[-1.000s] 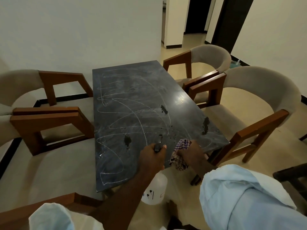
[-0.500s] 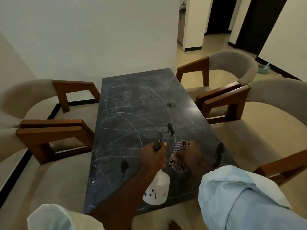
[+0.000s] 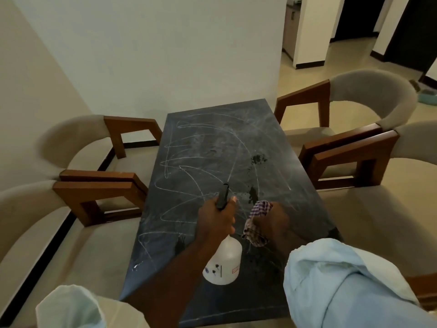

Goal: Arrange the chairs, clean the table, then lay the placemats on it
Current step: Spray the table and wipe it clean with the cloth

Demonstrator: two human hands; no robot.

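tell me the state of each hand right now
Left hand: closed, gripping the spray bottle by its neck.
Right hand: closed, holding the checked cloth.

white pillar (image 3: 312, 29) is standing on black base | dark doorway (image 3: 350, 15) is gaping just right of pillar | teal object (image 3: 426, 97) is lying well right of pillar, blurred
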